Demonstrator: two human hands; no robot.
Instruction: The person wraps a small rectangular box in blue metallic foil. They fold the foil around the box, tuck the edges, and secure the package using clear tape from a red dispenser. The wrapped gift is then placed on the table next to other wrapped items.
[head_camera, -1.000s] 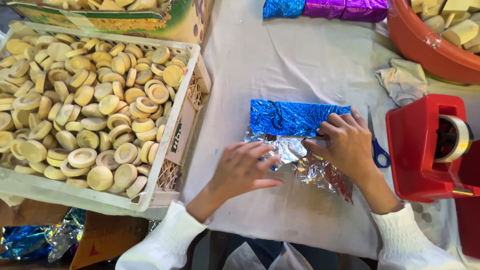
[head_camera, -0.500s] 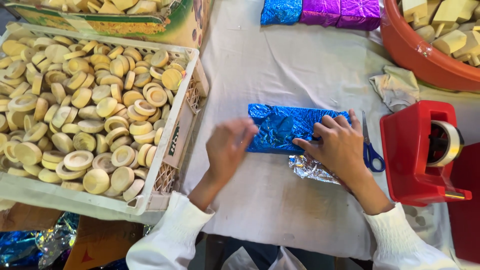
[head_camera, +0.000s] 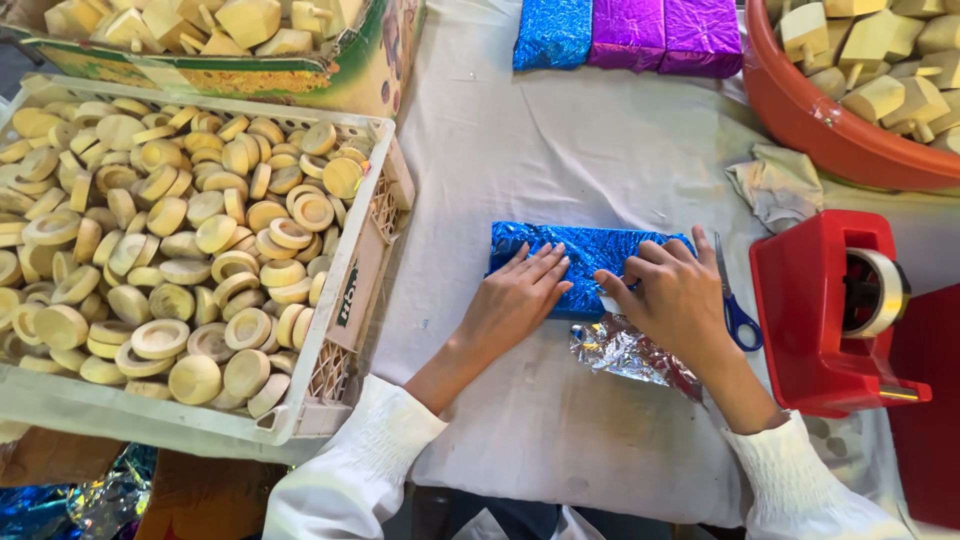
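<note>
Head view: my left hand lies flat, fingers spread, on a blue foil-wrapped block at mid-counter; my right hand presses its right end, fingers curled on the foil, beside blue-handled scissors and a red tape dispenser.

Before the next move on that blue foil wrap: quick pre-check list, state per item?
1. Left hand flat on the blue foil package, pinning it: ok.
2. Right hand pressing the package's right part: ok.
3. Loose silver foil sticking out at the near edge, not folded in: not ok.
4. Red tape dispenser beside the right hand, roll loaded: ok.
5. Blue-handled scissors lying by the right hand: ok.
6. Seam taped under the hands: cannot tell.
</note>
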